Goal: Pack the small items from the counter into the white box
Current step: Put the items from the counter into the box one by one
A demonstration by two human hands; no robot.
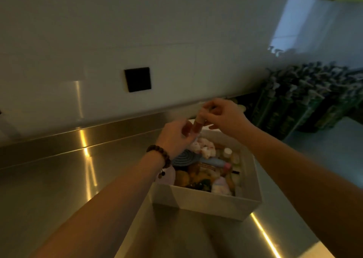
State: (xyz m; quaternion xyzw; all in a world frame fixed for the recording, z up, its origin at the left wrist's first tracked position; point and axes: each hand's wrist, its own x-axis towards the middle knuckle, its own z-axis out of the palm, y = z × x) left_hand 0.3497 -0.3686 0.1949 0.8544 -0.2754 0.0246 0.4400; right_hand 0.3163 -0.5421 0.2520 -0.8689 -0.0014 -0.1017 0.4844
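white box | open, upright, crowded | small reddish tube above

Two hands, one white box, one bracelet.

The box is white, filled with mixed colours: a blue ridged comb-like piece, a pale blue tube with a pink end, a pink-and-white fluffy lump, orange-brown round bits. The small tube is reddish-brown. The bead bracelet is dark brown. The counter is brushed steel grey, the wall white with a black square plate. The stacked packs are dark green
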